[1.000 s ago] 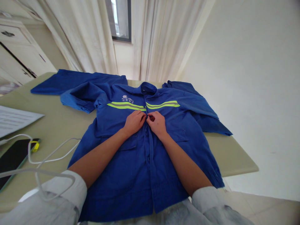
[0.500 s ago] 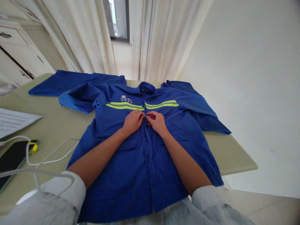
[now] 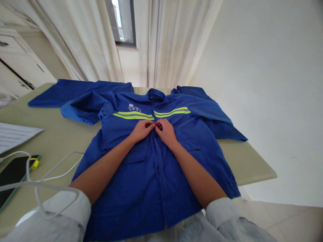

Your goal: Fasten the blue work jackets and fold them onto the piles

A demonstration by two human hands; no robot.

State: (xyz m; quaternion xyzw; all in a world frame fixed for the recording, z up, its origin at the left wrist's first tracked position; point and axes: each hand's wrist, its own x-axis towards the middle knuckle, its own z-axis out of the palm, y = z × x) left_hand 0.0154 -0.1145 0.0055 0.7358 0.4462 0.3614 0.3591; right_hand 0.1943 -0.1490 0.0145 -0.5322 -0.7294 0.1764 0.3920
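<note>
**Left hand and right hand, pinching a blue work jacket**

Both hands: fingers curled inward, closed on the jacket's centre front just below the stripes; any button between the fingertips is too hidden to tell. Jacket: royal-blue cotton, lying flat and face up, collar away from the person, sleeves folded out, on a beige table. Two lime-and-grey reflective stripes cross the chest. Left of the jacket: a white printed paper sheet, a black smartphone, and a white cable looping across the phone.
</note>
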